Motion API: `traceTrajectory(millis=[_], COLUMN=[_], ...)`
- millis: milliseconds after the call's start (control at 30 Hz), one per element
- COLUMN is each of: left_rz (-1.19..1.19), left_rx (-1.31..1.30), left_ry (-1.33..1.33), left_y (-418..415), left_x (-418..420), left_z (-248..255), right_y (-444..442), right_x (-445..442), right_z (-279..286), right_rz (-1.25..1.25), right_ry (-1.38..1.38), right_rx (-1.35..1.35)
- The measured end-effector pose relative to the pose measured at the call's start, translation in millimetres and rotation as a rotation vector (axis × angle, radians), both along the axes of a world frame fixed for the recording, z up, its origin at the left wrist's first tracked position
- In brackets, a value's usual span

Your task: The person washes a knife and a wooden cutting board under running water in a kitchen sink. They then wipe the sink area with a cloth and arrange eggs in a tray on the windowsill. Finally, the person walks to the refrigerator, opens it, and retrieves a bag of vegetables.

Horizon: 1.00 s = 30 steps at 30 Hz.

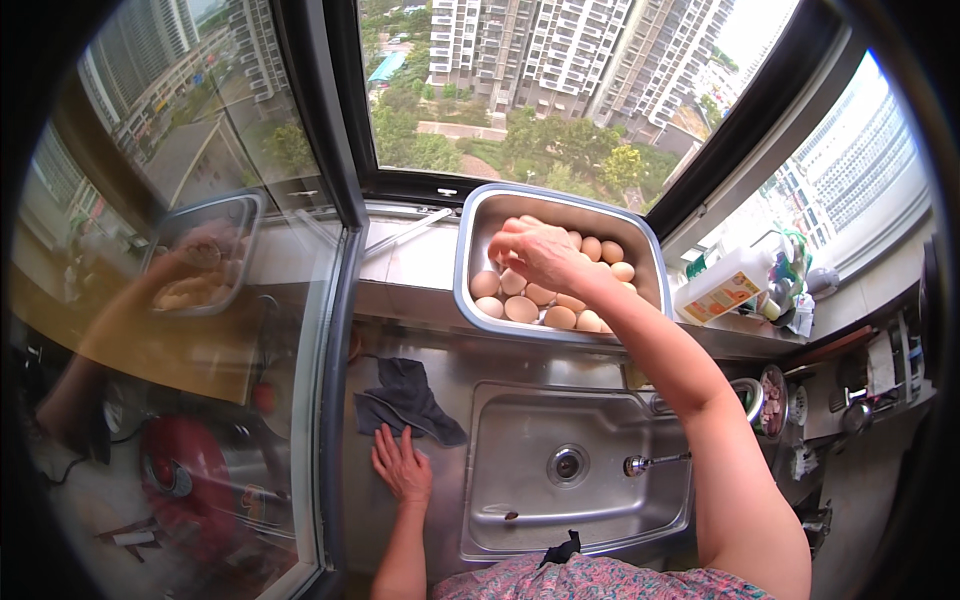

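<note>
My right hand (531, 249) reaches over a metal tub with a grey-blue rim (465, 262) that stands on the windowsill. Brown eggs (520, 309) lie in the tub, below and beside the hand. Its fingers are bent downward at the tub's left part; whether they hold an egg is hidden. My left hand (403, 463) rests flat on the steel counter left of the sink, fingers apart, their tips at the lower edge of a dark grey cloth (409, 401).
A steel sink (555, 514) with a faucet (637, 465) lies below the tub. An open window sash (349, 300) stands at the left. A white plastic jug (724, 281) is on the sill at right, and a bowl of meat pieces (772, 405) stands right of the sink.
</note>
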<state>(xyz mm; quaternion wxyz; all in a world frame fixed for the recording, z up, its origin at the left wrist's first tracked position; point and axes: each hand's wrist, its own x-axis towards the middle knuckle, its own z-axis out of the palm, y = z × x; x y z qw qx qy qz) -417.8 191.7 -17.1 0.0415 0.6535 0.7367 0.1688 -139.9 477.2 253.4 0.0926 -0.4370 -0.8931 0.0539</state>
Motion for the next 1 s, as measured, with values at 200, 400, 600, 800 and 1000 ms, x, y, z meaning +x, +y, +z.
traceTrajectory(millis=[200,400,600,800,1000], left_rz=[0.006,0.001,0.005,0.012,0.005], left_rx=[0.01,0.031,0.03,0.042,0.05], left_ry=[0.02,0.019,0.004,0.005,0.006], left_y=[1.9,0.8,1.9,2.0,2.7], left_x=[0.9,0.2,0.8,1.6,2.1], left_z=[3.5,-0.9,3.3,1.8,1.3], right_y=[-5.9,3.8,5.1,10.3,16.6], right_x=[6.5,3.0,2.5,4.1,10.0], right_z=[4.2,-7.5,-0.8,6.3,0.4], right_rz=[0.043,-0.109,-0.035,-0.021,0.008], right_ry=[0.015,0.018,-0.125,-0.129,-0.137], right_rx=[-0.129,-0.056,-0.029,-0.153,-0.207])
